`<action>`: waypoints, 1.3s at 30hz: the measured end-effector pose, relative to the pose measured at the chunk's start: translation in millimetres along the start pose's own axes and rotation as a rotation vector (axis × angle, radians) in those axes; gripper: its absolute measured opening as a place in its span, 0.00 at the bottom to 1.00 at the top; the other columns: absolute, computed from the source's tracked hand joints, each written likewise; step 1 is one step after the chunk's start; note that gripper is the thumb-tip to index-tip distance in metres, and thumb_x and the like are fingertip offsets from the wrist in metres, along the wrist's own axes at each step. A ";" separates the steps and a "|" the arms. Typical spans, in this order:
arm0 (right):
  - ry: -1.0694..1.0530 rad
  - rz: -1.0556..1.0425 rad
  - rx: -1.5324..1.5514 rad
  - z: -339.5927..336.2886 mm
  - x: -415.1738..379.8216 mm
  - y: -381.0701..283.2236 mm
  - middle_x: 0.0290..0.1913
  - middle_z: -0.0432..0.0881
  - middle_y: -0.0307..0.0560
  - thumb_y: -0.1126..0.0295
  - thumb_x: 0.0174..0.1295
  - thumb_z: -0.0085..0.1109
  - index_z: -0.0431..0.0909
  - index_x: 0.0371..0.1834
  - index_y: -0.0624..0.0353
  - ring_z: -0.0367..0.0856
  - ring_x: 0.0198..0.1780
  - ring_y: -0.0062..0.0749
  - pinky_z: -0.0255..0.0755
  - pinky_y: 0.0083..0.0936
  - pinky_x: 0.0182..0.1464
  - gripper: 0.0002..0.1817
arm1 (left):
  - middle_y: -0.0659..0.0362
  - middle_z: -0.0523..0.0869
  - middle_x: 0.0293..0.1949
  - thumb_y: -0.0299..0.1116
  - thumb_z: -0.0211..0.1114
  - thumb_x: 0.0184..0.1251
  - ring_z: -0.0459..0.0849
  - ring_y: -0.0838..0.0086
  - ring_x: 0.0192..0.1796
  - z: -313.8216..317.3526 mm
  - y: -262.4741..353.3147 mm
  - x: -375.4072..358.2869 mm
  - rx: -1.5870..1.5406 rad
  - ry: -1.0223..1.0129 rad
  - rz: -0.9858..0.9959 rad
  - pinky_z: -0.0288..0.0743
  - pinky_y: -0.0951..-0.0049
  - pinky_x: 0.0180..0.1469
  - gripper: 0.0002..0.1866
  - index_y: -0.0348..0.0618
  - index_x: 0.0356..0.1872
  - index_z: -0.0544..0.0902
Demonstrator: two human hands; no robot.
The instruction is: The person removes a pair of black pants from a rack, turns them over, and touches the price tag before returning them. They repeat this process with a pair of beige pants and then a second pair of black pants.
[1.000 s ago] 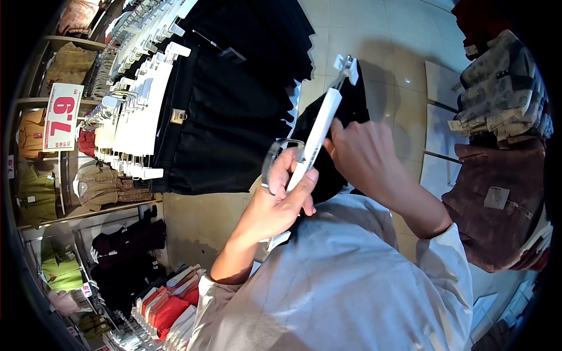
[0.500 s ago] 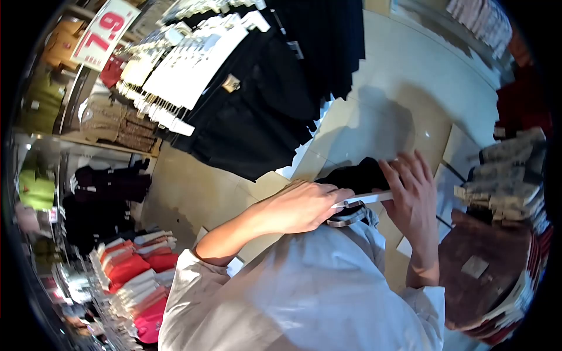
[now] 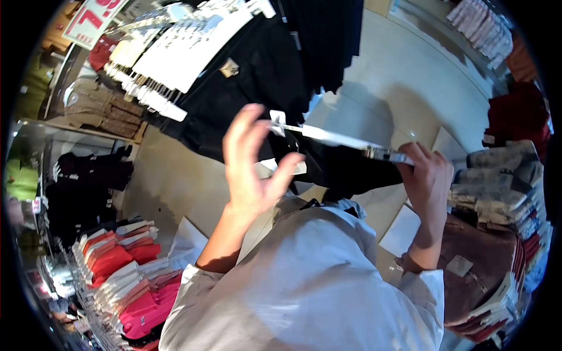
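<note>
My right hand point(image 3: 426, 175) is closed on the right end of a white clip hanger point(image 3: 333, 136), close to its metal clip. Black trousers or shorts point(image 3: 351, 169) hang from this hanger in front of my body; the exact cut is hard to make out. Near the hanger's left end, my left hand point(image 3: 249, 175) is raised with fingers and thumb spread, holding nothing. A small white tag point(image 3: 277, 123) shows just beyond its fingers.
Ahead stands a rack of black bottoms point(image 3: 252, 76) on white hangers, under a price sign point(image 3: 93, 20). Red and pink garments point(image 3: 146, 310) hang at lower left. To the right are grey patterned clothes point(image 3: 497, 175) and brown ones point(image 3: 474, 269).
The hanger has moved up and away from my body, showing more of the black garment. My left hand has let go of it and opened, while my right hand has closed on its end.
</note>
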State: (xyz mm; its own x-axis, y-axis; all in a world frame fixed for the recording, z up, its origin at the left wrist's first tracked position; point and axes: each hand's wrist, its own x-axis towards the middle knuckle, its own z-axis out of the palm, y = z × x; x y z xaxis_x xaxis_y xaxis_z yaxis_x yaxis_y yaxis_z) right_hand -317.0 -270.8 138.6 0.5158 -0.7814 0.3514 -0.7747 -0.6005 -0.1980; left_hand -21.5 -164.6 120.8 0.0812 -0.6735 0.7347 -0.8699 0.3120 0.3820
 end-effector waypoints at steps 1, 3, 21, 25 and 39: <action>0.017 0.009 -0.009 -8.9 4.6 2.2 0.30 0.84 0.44 0.68 0.55 0.74 0.82 0.38 0.54 0.81 0.29 0.48 0.72 0.39 0.35 0.11 | 0.42 0.70 0.72 0.30 0.82 0.55 0.72 0.47 0.73 7.2 -10.7 -13.1 -0.095 0.079 -0.115 0.69 0.52 0.73 0.39 0.33 0.67 0.71; 0.070 0.032 0.013 -17.1 10.3 9.8 0.31 0.83 0.45 0.70 0.53 0.70 0.81 0.38 0.54 0.81 0.30 0.49 0.72 0.40 0.35 0.10 | 0.42 0.66 0.76 0.29 0.79 0.60 0.68 0.49 0.77 26.4 -23.2 -31.7 -0.265 0.126 -0.347 0.64 0.53 0.77 0.45 0.33 0.76 0.62; 0.193 -0.042 0.127 -77.9 72.3 36.6 0.32 0.80 0.46 0.67 0.52 0.83 0.79 0.45 0.67 0.77 0.32 0.28 0.74 0.23 0.38 0.24 | 0.70 0.81 0.31 0.38 0.63 0.82 0.72 0.86 0.36 62.8 -60.8 -44.3 -0.703 -0.148 -0.733 0.71 0.79 0.40 0.14 0.35 0.43 0.83; 0.360 -0.240 0.146 -66.9 76.7 51.6 0.32 0.79 0.43 0.66 0.49 0.83 0.78 0.55 0.61 0.76 0.31 0.27 0.70 0.21 0.34 0.31 | 0.67 0.88 0.41 0.36 0.61 0.83 0.81 0.86 0.43 55.3 -44.7 -43.8 -0.693 -0.108 -0.683 0.76 0.80 0.49 0.13 0.34 0.49 0.84; 0.636 -0.522 -0.072 -58.3 139.7 75.9 0.28 0.77 0.43 0.52 0.50 0.78 0.78 0.34 0.57 0.78 0.29 0.40 0.71 0.33 0.29 0.23 | 0.46 0.88 0.28 0.38 0.70 0.74 0.86 0.68 0.30 75.4 -1.2 -104.1 -0.590 -0.323 -0.613 0.79 0.65 0.37 0.15 0.30 0.40 0.86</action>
State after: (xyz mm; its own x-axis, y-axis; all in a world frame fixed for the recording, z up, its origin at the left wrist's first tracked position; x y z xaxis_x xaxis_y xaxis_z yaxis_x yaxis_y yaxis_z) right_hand -325.0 -415.6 226.0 0.5266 -0.1464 0.8374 -0.5260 -0.8299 0.1857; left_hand -65.6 -145.3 1.5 0.2298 -0.9618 0.1489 -0.3215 0.0694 0.9444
